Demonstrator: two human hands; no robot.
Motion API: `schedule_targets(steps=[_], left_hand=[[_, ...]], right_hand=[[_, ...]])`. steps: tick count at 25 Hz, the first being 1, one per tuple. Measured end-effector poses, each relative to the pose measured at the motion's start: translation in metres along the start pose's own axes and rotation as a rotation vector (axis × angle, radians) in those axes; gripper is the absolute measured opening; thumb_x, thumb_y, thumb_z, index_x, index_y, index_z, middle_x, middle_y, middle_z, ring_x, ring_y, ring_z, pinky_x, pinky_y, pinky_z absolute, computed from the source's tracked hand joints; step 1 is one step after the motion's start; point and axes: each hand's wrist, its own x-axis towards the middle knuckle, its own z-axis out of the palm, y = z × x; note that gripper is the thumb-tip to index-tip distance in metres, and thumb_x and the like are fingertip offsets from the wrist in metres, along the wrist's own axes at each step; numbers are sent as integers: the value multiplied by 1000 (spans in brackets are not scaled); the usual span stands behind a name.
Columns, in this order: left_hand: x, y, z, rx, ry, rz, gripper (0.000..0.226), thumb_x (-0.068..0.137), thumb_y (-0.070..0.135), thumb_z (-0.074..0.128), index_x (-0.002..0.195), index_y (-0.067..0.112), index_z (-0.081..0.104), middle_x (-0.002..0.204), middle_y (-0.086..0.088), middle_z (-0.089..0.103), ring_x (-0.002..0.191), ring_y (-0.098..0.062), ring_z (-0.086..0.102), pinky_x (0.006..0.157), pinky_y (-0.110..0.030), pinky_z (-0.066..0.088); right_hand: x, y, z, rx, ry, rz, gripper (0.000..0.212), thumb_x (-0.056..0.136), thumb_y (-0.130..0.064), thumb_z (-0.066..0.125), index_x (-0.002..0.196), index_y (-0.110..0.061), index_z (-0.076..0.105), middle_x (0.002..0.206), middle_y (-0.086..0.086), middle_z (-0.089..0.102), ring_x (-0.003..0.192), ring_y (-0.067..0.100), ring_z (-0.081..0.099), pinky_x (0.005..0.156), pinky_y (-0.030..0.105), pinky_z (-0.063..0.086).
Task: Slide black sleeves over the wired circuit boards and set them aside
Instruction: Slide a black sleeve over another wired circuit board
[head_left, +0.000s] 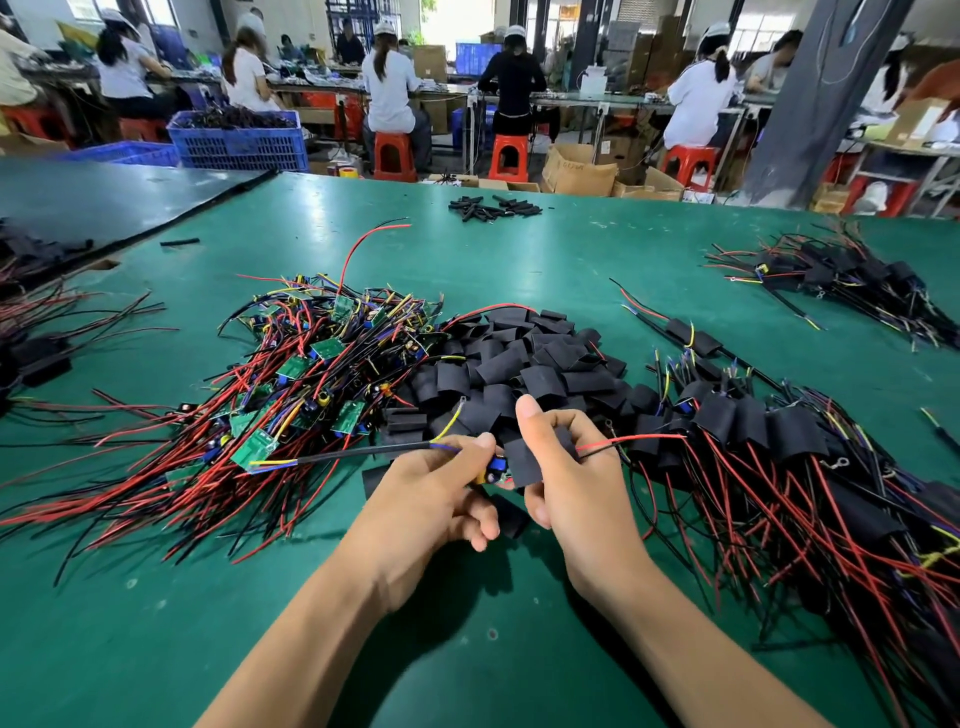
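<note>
The left hand (441, 491) pinches the exposed end of a wired circuit board (492, 473) between thumb and forefinger, its other fingers curled under. The right hand (569, 467) grips a black sleeve (523, 458), thumb laid along the top and fingers wrapped behind. The sleeve sits just right of the left fingertips and looks only partly over the board: a blue component (498, 463) shows in the gap between the two thumbs. A red wire (636, 439) comes out past the right knuckles, so the lead appears to be threaded through. A black cable (358, 452) and a yellow wire (451, 420) trail away beyond the left fingertips.

The likeliest trouble is the sleeve's mouth catching on that raised blue part. A hard push could then bend a soldered lead or buckle the sleeve instead of seating it. The flat sleeve may also collapse under the right thumb and close its own opening. The trailing cable lies across the pile of bare boards (311, 374) left of the fingers, so carrying the finished piece toward the sleeved boards (779, 431) right of the fingers could drag others along. The loose sleeves (524, 358) lie just beyond the fingertips, and one could get scooped up too
</note>
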Motion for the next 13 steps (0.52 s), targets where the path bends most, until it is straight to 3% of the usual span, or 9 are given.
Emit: schedule_targets(steps=[3,8,11,13], left_hand=[[1,-4,-3,64,40,-5,51,74,47,72,101,3,72,64,-2,59,47,-16,52,45,-22,44],[0,0,-3,-81,-21,-58,31,75,26,76,97,4,76,72,-8,65,52,-18,60,48,-23,51],[0,2,-1,-138,66,-105,19,76,19,76,87,4,74,69,-9,63,49,-16,59,44,-20,50],[1,4,0,-205,123,-148,11,77,17,74,76,6,75,63,-8,60,45,-13,56,41,-19,48]], right_hand=[[0,2,-2,-19,17,-15,41,87,-50,72,70,-20,48,63,6,31,44,13,25,37,16,24],[-2,-3,-1,-24,-44,-6,40,76,-61,69,72,-25,51,53,-7,36,40,9,25,36,16,24],[-3,-6,0,36,-140,27,43,73,-65,73,70,-27,54,50,-12,36,36,6,27,34,14,23],[-1,-6,-2,81,-218,25,45,76,-69,69,81,-25,65,54,-6,44,38,9,33,35,16,25]])
